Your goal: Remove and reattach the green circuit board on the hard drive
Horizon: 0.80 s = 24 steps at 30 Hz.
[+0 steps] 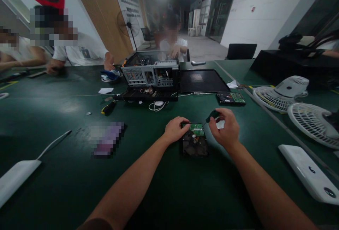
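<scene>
A hard drive [195, 144] lies on the table in front of me, its green circuit board facing up at the far end. My left hand [176, 130] is closed on the drive's far left edge, with fingers along the top and the thumb over the board. In my right hand [227, 128] a dark-handled screwdriver [212, 115] is pinched between thumb and fingers. It slants down toward the drive's far right edge; whether its tip touches a screw is too small to tell. A second hard drive [231, 98] lies farther off to the right.
An opened computer case [150, 76] stands ahead, with a co-worker's hand [175, 50] behind it. Beside it lies a black panel [202, 81]. A yellow-and-black screwdriver [108, 108] and phone [109, 139] are left; white fans [275, 97] and a white device [307, 171] are right.
</scene>
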Each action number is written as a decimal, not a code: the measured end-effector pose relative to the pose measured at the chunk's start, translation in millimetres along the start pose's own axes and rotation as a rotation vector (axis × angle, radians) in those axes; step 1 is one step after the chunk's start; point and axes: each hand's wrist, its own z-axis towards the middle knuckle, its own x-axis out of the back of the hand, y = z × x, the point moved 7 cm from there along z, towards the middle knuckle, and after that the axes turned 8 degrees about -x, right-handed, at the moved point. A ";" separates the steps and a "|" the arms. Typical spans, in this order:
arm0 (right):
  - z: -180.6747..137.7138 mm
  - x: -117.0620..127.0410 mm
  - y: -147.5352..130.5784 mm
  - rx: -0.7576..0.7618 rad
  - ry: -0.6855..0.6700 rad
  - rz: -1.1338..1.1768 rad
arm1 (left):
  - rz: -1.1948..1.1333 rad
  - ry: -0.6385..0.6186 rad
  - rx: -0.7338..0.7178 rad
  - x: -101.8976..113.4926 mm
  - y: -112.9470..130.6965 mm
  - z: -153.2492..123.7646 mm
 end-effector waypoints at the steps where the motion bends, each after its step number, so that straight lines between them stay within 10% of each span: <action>1: -0.1 0.3 0.0 0.000 0.010 -0.004 | -0.002 -0.002 0.005 -0.2 -0.2 0.1; 24: -0.5 0.9 -5.9 0.067 0.035 0.060 | -0.387 -0.020 0.161 -9.9 -35.8 3.6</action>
